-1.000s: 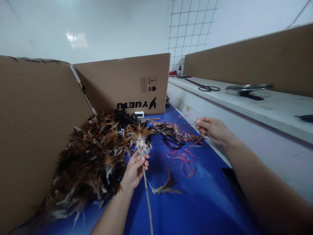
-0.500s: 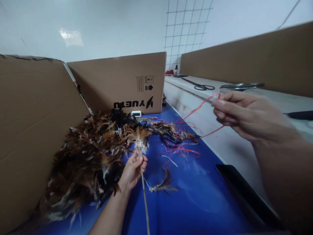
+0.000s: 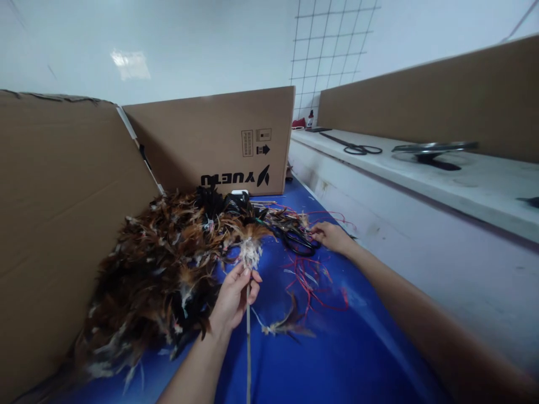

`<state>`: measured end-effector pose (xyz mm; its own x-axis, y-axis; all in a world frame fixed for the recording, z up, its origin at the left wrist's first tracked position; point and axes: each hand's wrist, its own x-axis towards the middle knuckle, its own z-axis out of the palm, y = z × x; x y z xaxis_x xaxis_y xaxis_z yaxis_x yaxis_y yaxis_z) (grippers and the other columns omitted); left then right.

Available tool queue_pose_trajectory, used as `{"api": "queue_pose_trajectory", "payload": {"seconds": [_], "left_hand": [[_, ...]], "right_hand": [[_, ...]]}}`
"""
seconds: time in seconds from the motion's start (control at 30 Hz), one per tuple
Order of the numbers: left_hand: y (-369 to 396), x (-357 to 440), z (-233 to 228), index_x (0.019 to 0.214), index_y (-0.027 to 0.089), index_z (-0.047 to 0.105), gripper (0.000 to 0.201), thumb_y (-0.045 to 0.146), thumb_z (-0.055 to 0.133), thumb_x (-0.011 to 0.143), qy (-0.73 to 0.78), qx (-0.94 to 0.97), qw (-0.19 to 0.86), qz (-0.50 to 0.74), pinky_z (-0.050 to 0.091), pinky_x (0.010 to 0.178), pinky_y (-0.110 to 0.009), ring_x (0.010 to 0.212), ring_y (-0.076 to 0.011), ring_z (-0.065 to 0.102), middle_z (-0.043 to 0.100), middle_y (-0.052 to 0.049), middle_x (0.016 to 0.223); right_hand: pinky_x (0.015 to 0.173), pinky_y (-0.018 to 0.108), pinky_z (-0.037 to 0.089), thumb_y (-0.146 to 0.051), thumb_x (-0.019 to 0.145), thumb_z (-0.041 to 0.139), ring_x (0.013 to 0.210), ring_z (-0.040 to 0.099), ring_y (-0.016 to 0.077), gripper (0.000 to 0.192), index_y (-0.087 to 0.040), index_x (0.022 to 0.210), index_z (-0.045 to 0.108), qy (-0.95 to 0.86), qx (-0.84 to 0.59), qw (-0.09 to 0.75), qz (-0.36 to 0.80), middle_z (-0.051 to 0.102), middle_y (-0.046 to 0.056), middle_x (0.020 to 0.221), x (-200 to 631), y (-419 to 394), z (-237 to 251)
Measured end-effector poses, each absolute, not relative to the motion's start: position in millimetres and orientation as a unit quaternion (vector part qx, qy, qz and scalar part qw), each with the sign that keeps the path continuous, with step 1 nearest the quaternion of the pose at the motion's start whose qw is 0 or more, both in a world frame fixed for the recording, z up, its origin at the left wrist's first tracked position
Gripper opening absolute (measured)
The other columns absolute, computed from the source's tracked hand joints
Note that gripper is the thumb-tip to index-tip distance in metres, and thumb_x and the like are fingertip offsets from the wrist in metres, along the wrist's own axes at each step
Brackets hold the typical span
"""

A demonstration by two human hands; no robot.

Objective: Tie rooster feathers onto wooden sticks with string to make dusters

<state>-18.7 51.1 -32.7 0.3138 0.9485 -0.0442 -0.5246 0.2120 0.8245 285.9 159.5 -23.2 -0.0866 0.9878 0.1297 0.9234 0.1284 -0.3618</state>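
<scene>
Left hand (image 3: 234, 296): fingers pinching stick (image 3: 248, 348) below feather tuft (image 3: 250, 252). Right hand (image 3: 330, 236): fingers on black scissors (image 3: 300, 242), grip unclear. Red string (image 3: 315, 280) on blue surface (image 3: 337, 348).

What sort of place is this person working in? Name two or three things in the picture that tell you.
Probably a small craft workshop making feather dusters: a heap of brown feathers on a blue worktable, black scissors among red string, and cardboard boxes used as screens.

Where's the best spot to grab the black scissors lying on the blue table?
Probably the looped handles of the black scissors, reached from the near right, where the right hand already rests. They lie flat; feathers and red string crowd the other sides.
</scene>
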Motion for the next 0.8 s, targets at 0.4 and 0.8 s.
{"api": "queue_pose_trajectory", "payload": {"seconds": [0.4, 0.8], "left_hand": [[54.1, -16.8, -37.7, 0.080, 0.013, 0.051, 0.019, 0.031, 0.058, 0.079, 0.292, 0.362, 0.718, 0.517, 0.028, 0.037, -0.016, 0.042, -0.0027, 0.042, 0.056, -0.001, 0.073], [53.4, -16.2, -38.5, 0.081, 0.015, 0.050, 0.015, 0.028, 0.056, 0.080, 0.288, 0.359, 0.719, 0.521, 0.030, 0.037, -0.016, 0.045, -0.0038, 0.045, 0.055, -0.001, 0.073]], "right_hand": [[0.060, 0.026, 0.043, -0.019, 0.071, 0.051, 0.065, 0.058, 0.0169, 0.010, -0.019, 0.063, 0.056, -0.634, -0.683, 0.333, 0.144, 0.064, 0.004, 0.066, 295.9, 187.9, -32.9], [0.064, 0.024, 0.047, -0.031, 0.072, 0.061, 0.062, 0.059, 0.0115, 0.015, -0.017, 0.074, 0.055, -0.568, -0.575, 0.528, 0.260, 0.065, 0.001, 0.063, 308.9, 131.5, 55.2]]}}
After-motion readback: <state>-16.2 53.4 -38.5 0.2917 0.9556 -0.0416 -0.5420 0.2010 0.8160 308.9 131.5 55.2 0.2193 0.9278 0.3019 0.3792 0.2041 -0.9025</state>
